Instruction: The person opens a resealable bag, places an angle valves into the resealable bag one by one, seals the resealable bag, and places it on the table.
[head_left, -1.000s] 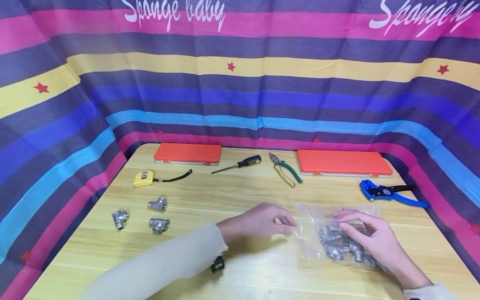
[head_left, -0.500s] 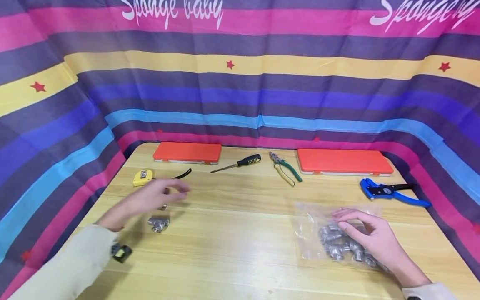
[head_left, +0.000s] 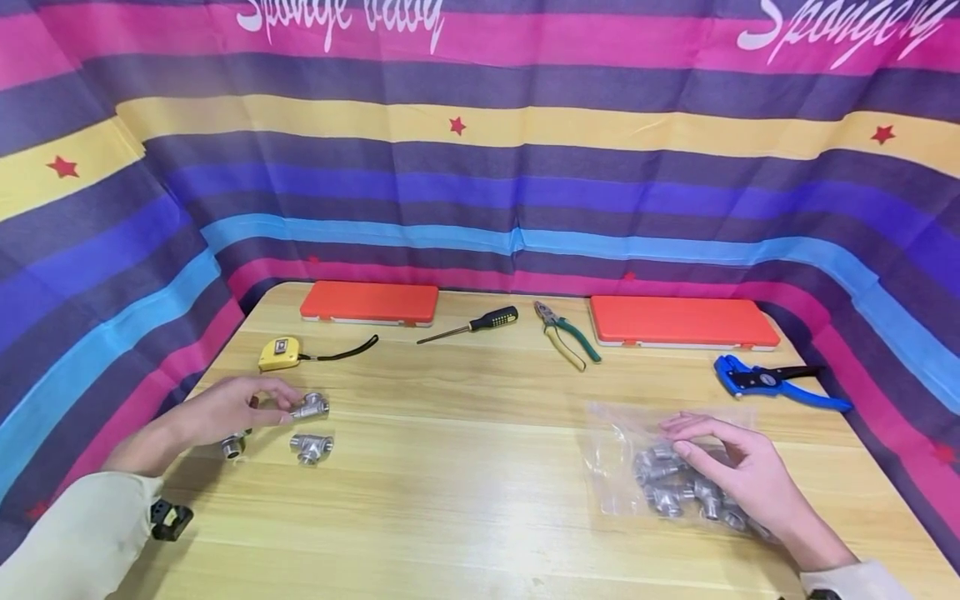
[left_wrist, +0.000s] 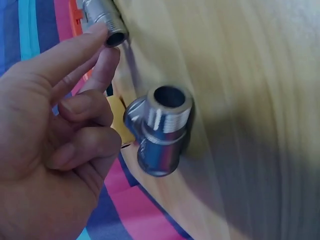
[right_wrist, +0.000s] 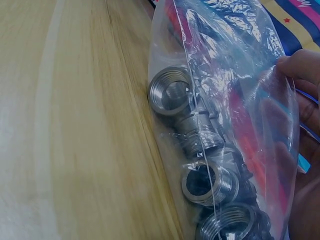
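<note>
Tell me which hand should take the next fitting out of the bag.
Right, probably: the right hand already rests on the plastic bag of fittings, while the left hand is far off, touching a loose tee fitting.

Your left hand covers most of one metal fitting in the head view (only its open end shows). In the left wrist view, another fitting runs off the top edge. Your right hand hides part of the bag, and the fittings inside blur together.
</note>
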